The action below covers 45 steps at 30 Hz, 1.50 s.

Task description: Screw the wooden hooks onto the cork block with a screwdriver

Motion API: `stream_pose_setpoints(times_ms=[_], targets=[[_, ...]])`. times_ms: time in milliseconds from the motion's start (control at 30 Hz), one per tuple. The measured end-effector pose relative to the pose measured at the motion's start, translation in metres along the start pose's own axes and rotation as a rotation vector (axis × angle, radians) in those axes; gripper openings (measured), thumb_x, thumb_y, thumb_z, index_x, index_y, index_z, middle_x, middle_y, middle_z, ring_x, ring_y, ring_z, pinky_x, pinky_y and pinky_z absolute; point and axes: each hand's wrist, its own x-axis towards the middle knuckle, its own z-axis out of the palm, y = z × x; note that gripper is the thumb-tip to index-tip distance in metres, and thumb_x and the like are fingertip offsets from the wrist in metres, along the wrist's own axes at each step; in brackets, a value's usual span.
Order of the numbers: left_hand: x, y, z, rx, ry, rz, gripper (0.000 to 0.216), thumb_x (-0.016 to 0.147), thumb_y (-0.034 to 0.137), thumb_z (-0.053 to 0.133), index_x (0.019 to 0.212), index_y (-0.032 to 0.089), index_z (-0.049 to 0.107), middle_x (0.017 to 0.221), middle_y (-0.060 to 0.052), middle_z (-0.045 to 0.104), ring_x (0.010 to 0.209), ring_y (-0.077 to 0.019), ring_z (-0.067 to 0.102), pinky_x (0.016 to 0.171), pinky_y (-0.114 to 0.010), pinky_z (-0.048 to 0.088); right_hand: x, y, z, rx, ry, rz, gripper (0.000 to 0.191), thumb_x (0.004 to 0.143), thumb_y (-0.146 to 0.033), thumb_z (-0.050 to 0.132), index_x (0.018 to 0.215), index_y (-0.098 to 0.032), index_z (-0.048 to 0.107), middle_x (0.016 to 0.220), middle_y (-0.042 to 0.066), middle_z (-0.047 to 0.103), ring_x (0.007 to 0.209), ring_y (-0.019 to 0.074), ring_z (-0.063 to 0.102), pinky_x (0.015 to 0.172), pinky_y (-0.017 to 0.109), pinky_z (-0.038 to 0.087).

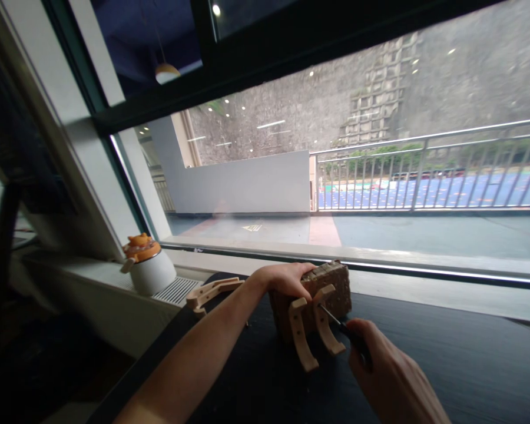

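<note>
My left hand [285,280] grips the top of a brown wooden block [335,291] that stands on the dark table [468,365]. Two pale curved wooden legs [311,327] are attached to the block's near side. In my right hand [388,377], low and to the right, is a dark-handled screwdriver [342,328] with its thin tip against the right-hand leg. The fingers of that hand are wrapped round the handle.
Another pale curved wooden piece [214,291] lies on the table left of the block. A white pot with an orange lid [148,263] stands on the window sill at the left. A wide window with a railing outside fills the back.
</note>
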Motion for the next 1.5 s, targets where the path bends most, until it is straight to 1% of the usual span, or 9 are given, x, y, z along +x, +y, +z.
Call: stream_pose_setpoints(times_ms=[200, 433, 567, 667, 900, 1033, 1233, 1400, 1500], targets=[[0.000, -0.003, 0.001, 0.011, 0.021, 0.013, 0.076, 0.063, 0.024, 0.072, 0.134, 0.023, 0.046, 0.124, -0.004, 0.061, 0.108, -0.0260, 0.059, 0.094, -0.032, 0.046, -0.001, -0.006, -0.005, 0.032, 0.096, -0.228, 0.024, 0.092, -0.019, 0.034, 0.105, -0.022, 0.055, 0.082, 0.002, 0.072, 0.064, 0.0143, 0.070, 0.053, 0.022, 0.047], [-0.001, -0.002, 0.001, 0.010, 0.016, 0.038, 0.077, 0.064, 0.026, 0.071, 0.136, 0.023, 0.045, 0.124, -0.003, 0.061, 0.108, -0.0262, 0.059, 0.093, -0.032, 0.046, 0.001, -0.003, 0.000, 0.109, -0.091, 0.176, 0.029, 0.095, -0.043, 0.033, 0.088, -0.027, 0.057, 0.063, -0.003, 0.070, 0.056, 0.0205, 0.069, 0.045, 0.026, 0.043], [-0.003, 0.004, -0.001, 0.013, -0.003, -0.001, 0.080, 0.063, 0.025, 0.071, 0.138, 0.022, 0.043, 0.126, -0.004, 0.060, 0.108, -0.0266, 0.059, 0.093, -0.031, 0.046, 0.003, -0.003, -0.004, 0.028, -0.205, 0.283, 0.025, 0.090, -0.045, 0.038, 0.098, -0.028, 0.055, 0.068, -0.002, 0.072, 0.061, 0.0250, 0.071, 0.047, 0.029, 0.044], [-0.004, 0.006, -0.002, 0.011, -0.007, -0.019, 0.082, 0.063, 0.024, 0.071, 0.139, 0.023, 0.041, 0.126, -0.004, 0.060, 0.109, -0.0271, 0.059, 0.092, -0.032, 0.046, 0.002, -0.005, -0.010, 0.000, -0.153, 0.205, 0.021, 0.083, -0.038, 0.049, 0.101, -0.027, 0.052, 0.071, -0.001, 0.073, 0.057, 0.0231, 0.070, 0.046, 0.027, 0.044], [-0.001, -0.003, 0.001, -0.027, 0.017, 0.008, 0.077, 0.061, 0.023, 0.072, 0.134, 0.025, 0.047, 0.123, -0.003, 0.062, 0.108, -0.0272, 0.059, 0.091, -0.032, 0.047, 0.002, -0.005, -0.019, -0.004, 0.075, -0.146, 0.018, 0.092, -0.025, 0.038, 0.096, -0.025, 0.055, 0.070, -0.001, 0.070, 0.051, 0.0161, 0.066, 0.043, 0.025, 0.039], [-0.001, -0.003, 0.001, -0.035, 0.019, 0.016, 0.077, 0.060, 0.022, 0.072, 0.133, 0.025, 0.048, 0.124, -0.003, 0.061, 0.107, -0.0267, 0.059, 0.091, -0.032, 0.047, 0.001, 0.003, -0.013, -0.017, 0.053, -0.032, 0.020, 0.094, -0.035, 0.039, 0.097, -0.025, 0.055, 0.062, -0.003, 0.068, 0.047, 0.0178, 0.065, 0.042, 0.026, 0.038], [-0.001, -0.003, 0.001, -0.034, 0.014, 0.010, 0.074, 0.061, 0.023, 0.072, 0.132, 0.022, 0.048, 0.121, -0.005, 0.062, 0.105, -0.0268, 0.060, 0.091, -0.033, 0.047, 0.002, 0.012, -0.010, -0.028, -0.157, 0.176, 0.033, 0.096, -0.045, 0.032, 0.080, -0.028, 0.056, 0.061, -0.004, 0.068, 0.056, 0.0219, 0.069, 0.042, 0.027, 0.038], [-0.001, -0.005, 0.001, -0.061, 0.003, 0.000, 0.075, 0.061, 0.021, 0.071, 0.132, 0.022, 0.048, 0.120, -0.005, 0.063, 0.105, -0.0275, 0.061, 0.087, -0.033, 0.049, 0.003, 0.010, -0.017, -0.063, -0.115, 0.099, 0.022, 0.087, -0.038, 0.046, 0.104, -0.027, 0.056, 0.074, -0.001, 0.072, 0.057, 0.0208, 0.069, 0.045, 0.026, 0.041], [0.000, -0.006, 0.001, -0.064, 0.003, 0.002, 0.076, 0.061, 0.022, 0.072, 0.132, 0.024, 0.047, 0.121, -0.003, 0.063, 0.105, -0.0267, 0.060, 0.088, -0.032, 0.048, 0.003, 0.004, -0.022, -0.106, -0.016, -0.007, 0.016, 0.086, -0.031, 0.042, 0.095, -0.027, 0.055, 0.076, -0.002, 0.070, 0.054, 0.0178, 0.067, 0.044, 0.026, 0.040]])
